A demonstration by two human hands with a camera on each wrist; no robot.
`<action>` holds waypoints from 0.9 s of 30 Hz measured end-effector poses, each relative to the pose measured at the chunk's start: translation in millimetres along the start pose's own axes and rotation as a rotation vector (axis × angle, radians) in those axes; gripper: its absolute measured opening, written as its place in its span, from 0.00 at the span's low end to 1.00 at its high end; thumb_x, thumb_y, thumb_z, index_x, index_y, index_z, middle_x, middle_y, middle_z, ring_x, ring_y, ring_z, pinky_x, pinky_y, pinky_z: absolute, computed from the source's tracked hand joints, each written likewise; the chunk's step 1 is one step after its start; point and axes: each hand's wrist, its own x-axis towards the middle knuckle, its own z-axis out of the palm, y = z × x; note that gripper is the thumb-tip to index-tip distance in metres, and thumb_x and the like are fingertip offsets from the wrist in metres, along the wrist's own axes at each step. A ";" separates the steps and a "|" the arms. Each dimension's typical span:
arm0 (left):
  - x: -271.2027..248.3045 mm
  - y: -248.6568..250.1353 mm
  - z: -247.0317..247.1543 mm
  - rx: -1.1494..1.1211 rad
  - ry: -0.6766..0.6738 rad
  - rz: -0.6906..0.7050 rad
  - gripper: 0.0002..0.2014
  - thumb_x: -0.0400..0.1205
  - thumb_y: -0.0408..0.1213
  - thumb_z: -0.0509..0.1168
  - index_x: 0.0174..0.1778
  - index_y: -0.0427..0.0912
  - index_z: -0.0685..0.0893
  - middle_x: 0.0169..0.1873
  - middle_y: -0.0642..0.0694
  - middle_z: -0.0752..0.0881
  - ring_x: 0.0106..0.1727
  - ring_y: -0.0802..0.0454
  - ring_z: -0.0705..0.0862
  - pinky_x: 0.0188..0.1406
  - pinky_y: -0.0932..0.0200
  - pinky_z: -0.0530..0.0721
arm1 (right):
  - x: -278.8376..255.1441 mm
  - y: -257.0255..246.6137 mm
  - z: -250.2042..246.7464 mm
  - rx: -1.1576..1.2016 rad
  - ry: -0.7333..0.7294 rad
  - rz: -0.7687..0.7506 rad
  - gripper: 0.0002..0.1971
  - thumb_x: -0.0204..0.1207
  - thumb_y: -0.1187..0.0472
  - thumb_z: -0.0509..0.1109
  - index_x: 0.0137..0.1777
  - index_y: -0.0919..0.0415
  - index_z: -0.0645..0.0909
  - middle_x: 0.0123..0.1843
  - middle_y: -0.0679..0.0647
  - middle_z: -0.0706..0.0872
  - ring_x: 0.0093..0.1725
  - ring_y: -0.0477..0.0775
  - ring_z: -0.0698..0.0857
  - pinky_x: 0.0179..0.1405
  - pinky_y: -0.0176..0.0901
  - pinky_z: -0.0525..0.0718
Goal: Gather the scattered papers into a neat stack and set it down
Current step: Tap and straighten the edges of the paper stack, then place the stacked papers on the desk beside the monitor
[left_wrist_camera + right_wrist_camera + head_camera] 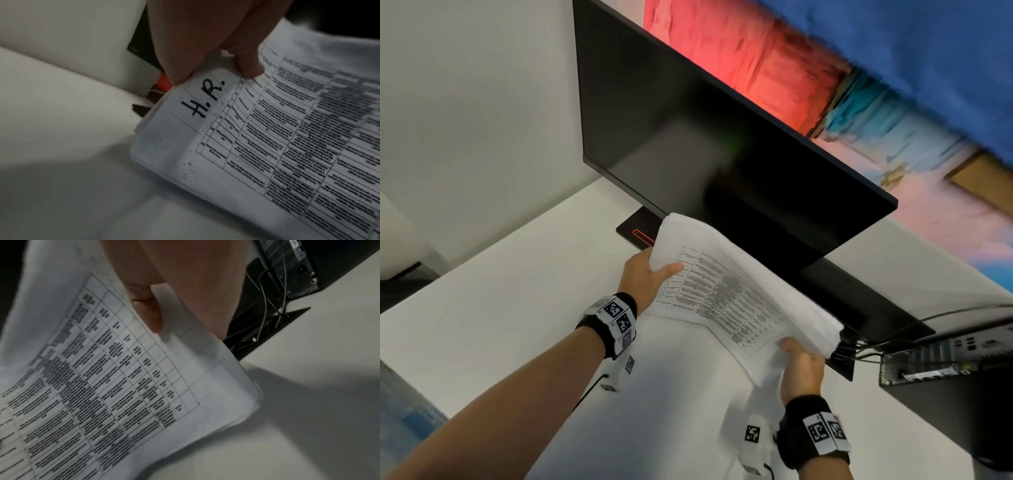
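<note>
A stack of printed papers [729, 291] with a table of text on its top sheet is held tilted above the white desk [500, 291], in front of the monitor. My left hand [650, 274] grips its left edge, thumb on top. My right hand [799, 363] grips the right edge, thumb on the top sheet. In the left wrist view the papers [267, 146] carry a handwritten "H.R." beside my left hand [216, 65]. In the right wrist view the stack [123, 378] hangs above the desk and my right hand [160, 308] has its thumb pressed on the sheet. The fingers under the stack are hidden.
A dark monitor [705, 144] stands right behind the papers on a black base [637, 229]. A computer box [935, 359] with cables [876, 339] sits at the right. White wall [465, 102] at the left. Bare desk lies to the left of my left arm.
</note>
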 end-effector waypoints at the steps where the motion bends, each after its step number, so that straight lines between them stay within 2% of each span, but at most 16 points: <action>1: -1.2 5.5 -2.4 0.018 0.001 0.041 0.16 0.78 0.41 0.76 0.60 0.42 0.88 0.52 0.47 0.93 0.50 0.58 0.91 0.52 0.60 0.91 | -3.4 -6.6 -2.1 0.030 -0.014 -0.017 0.19 0.74 0.75 0.70 0.63 0.62 0.82 0.55 0.56 0.88 0.56 0.58 0.86 0.45 0.40 0.80; 3: -3.4 22.9 -11.2 0.063 -0.015 0.133 0.18 0.77 0.41 0.77 0.60 0.36 0.87 0.50 0.49 0.92 0.48 0.61 0.90 0.45 0.70 0.89 | -9.1 -21.1 -9.8 0.026 -0.009 -0.105 0.33 0.74 0.72 0.76 0.78 0.60 0.70 0.68 0.58 0.83 0.65 0.58 0.83 0.55 0.39 0.80; 6: -10.4 58.3 -28.5 0.216 -0.102 0.321 0.19 0.75 0.45 0.78 0.47 0.32 0.84 0.39 0.42 0.91 0.41 0.45 0.90 0.43 0.47 0.90 | -22.2 -44.4 -17.4 -0.244 -0.001 -0.366 0.54 0.68 0.63 0.84 0.88 0.55 0.53 0.81 0.56 0.68 0.75 0.53 0.71 0.70 0.43 0.73; 8: -18.6 86.8 -39.0 0.426 -0.151 0.473 0.23 0.73 0.51 0.78 0.35 0.36 0.76 0.28 0.43 0.83 0.31 0.44 0.81 0.33 0.47 0.80 | -29.2 -57.5 -18.7 -0.512 -0.029 -0.609 0.57 0.65 0.57 0.86 0.88 0.54 0.53 0.83 0.55 0.64 0.79 0.53 0.67 0.73 0.48 0.72; 9: -22.6 100.9 -43.0 0.518 -0.169 0.556 0.24 0.73 0.53 0.77 0.32 0.40 0.71 0.24 0.48 0.77 0.27 0.49 0.75 0.30 0.52 0.74 | -34.2 -63.9 -17.6 -0.641 -0.070 -0.708 0.54 0.67 0.54 0.85 0.88 0.55 0.56 0.82 0.54 0.66 0.80 0.53 0.67 0.73 0.49 0.72; 11: -31.0 128.7 -50.0 0.584 -0.224 0.698 0.25 0.73 0.53 0.77 0.31 0.45 0.67 0.23 0.54 0.71 0.25 0.57 0.70 0.26 0.64 0.67 | -45.1 -71.5 -14.4 -0.701 -0.288 -0.734 0.40 0.75 0.50 0.78 0.85 0.53 0.64 0.77 0.51 0.76 0.75 0.48 0.75 0.69 0.43 0.76; 13: -35.5 148.4 -54.7 0.584 -0.237 0.756 0.27 0.72 0.52 0.78 0.29 0.48 0.64 0.22 0.54 0.70 0.24 0.56 0.68 0.24 0.66 0.66 | -56.9 -72.3 -12.7 -0.647 -0.429 -0.734 0.25 0.82 0.46 0.68 0.76 0.54 0.76 0.62 0.53 0.88 0.61 0.46 0.87 0.54 0.37 0.84; 15: -38.2 158.1 -58.6 0.522 -0.196 0.768 0.26 0.69 0.53 0.80 0.29 0.49 0.66 0.25 0.53 0.74 0.26 0.54 0.71 0.27 0.65 0.68 | -69.7 -68.6 -10.4 -0.566 -0.438 -0.746 0.18 0.84 0.49 0.65 0.69 0.56 0.82 0.49 0.55 0.92 0.49 0.50 0.89 0.46 0.42 0.88; 16: -38.3 157.2 -59.5 0.477 -0.133 0.774 0.23 0.68 0.54 0.80 0.32 0.47 0.72 0.30 0.52 0.80 0.31 0.52 0.76 0.33 0.60 0.75 | -74.6 -66.4 -8.8 -0.501 -0.431 -0.717 0.15 0.85 0.53 0.65 0.66 0.58 0.84 0.45 0.52 0.92 0.46 0.50 0.90 0.44 0.45 0.89; 18: -39.8 143.6 -58.5 0.404 0.071 0.696 0.28 0.67 0.56 0.80 0.52 0.41 0.80 0.53 0.49 0.85 0.54 0.49 0.83 0.57 0.50 0.79 | -81.8 -61.0 -8.0 -0.365 -0.421 -0.623 0.12 0.85 0.58 0.67 0.61 0.62 0.86 0.44 0.44 0.94 0.44 0.43 0.91 0.44 0.43 0.89; 20: -47.8 117.3 -60.1 0.303 0.213 0.413 0.43 0.67 0.60 0.79 0.70 0.38 0.73 0.67 0.47 0.79 0.69 0.46 0.79 0.69 0.49 0.75 | -88.0 -53.4 -9.0 -0.205 -0.433 -0.473 0.11 0.85 0.61 0.67 0.61 0.62 0.86 0.50 0.45 0.95 0.48 0.45 0.93 0.46 0.40 0.90; 21: -58.3 102.7 -60.2 0.265 0.189 0.209 0.46 0.67 0.63 0.77 0.73 0.39 0.70 0.68 0.47 0.78 0.70 0.45 0.78 0.69 0.49 0.76 | -92.1 -49.3 -9.6 -0.121 -0.442 -0.391 0.11 0.85 0.62 0.67 0.63 0.62 0.86 0.52 0.48 0.95 0.50 0.47 0.94 0.45 0.38 0.90; 23: -83.7 68.7 -57.1 0.197 -0.060 -0.138 0.48 0.67 0.71 0.72 0.74 0.42 0.70 0.67 0.47 0.80 0.67 0.46 0.82 0.68 0.48 0.79 | -96.9 -36.2 -9.6 0.013 -0.466 -0.246 0.12 0.85 0.63 0.66 0.65 0.61 0.85 0.54 0.52 0.96 0.52 0.52 0.95 0.44 0.39 0.90; 24: -97.5 52.9 -55.3 0.129 -0.195 -0.233 0.46 0.66 0.72 0.70 0.72 0.43 0.73 0.65 0.47 0.83 0.64 0.47 0.85 0.67 0.46 0.81 | -98.5 -27.9 -8.8 0.052 -0.475 -0.182 0.12 0.85 0.63 0.65 0.64 0.59 0.85 0.54 0.53 0.96 0.52 0.53 0.95 0.44 0.41 0.91; 25: -110.5 38.2 -54.2 0.035 -0.286 -0.273 0.42 0.68 0.70 0.70 0.70 0.44 0.78 0.61 0.48 0.88 0.60 0.49 0.88 0.67 0.45 0.83 | -100.2 -19.1 -6.2 0.073 -0.478 -0.122 0.11 0.85 0.64 0.65 0.64 0.58 0.85 0.53 0.52 0.96 0.52 0.52 0.95 0.43 0.40 0.91; 27: -129.7 14.8 -54.0 -0.109 -0.318 -0.232 0.26 0.76 0.55 0.73 0.68 0.45 0.84 0.56 0.50 0.93 0.55 0.53 0.92 0.64 0.47 0.87 | -101.0 0.8 0.5 0.077 -0.478 -0.054 0.12 0.86 0.64 0.65 0.64 0.56 0.85 0.53 0.50 0.96 0.52 0.47 0.94 0.42 0.36 0.90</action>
